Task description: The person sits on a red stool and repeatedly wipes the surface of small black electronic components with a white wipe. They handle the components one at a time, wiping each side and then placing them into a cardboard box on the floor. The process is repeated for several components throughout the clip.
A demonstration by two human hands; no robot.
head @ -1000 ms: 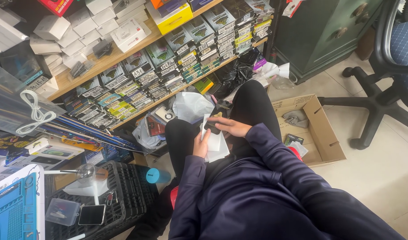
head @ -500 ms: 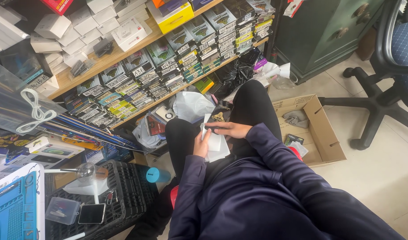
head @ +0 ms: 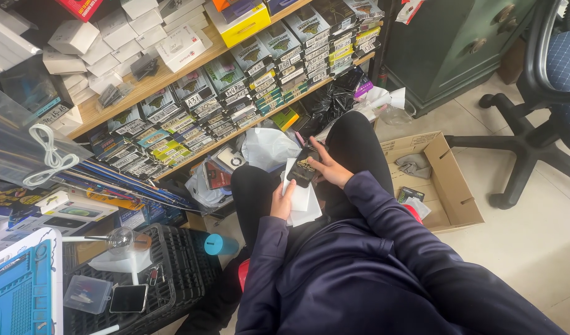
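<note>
Small dark flat packet sits over person's lap, atop white sleeves. Right hand curls round packet's right edge, fingers closed on it. Left hand grips white sleeves from left side, thumb over them. Just beyond: white plastic bag on floor, shelf w/ stacked boxes; open cardboard box to right.

Small flat packages are being kept in rows on a wooden shelf. A cardboard box is being left open beside an office chair.
</note>
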